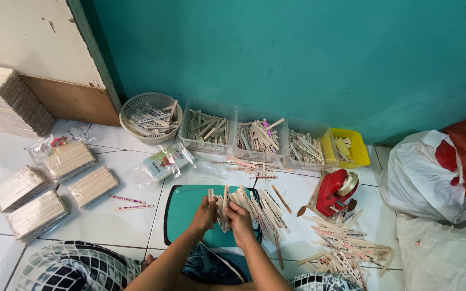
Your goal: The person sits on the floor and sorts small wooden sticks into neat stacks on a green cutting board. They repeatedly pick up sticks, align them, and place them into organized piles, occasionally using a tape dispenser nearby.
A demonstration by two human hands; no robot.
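A small bundle of sticks (223,207) stands upright over the green board (182,215), held between both hands: the left hand (205,214) is closed around its left side, the right hand (239,220) is closed on its right side, fingers curled in. To do this well, it seems best to keep the sticks' lower ends resting on the board so they level against it, and to squeeze evenly from both sides so none slips askew; one stick stands taller than the rest and probably wants pressing down flush. Just right of the hands a loose fan of sticks (262,207) lies half on the board, close enough to snag, so the bundle should stay upright and clear of it. Further right are the red tape dispenser (334,193) and a scattered pile (346,248) on the tile. Behind the board stand a round basket (149,116), three clear tubs (257,137) and a yellow tray (351,143), all holding sticks. To the left lie wrapped packs (68,160) of sticks, well apart.
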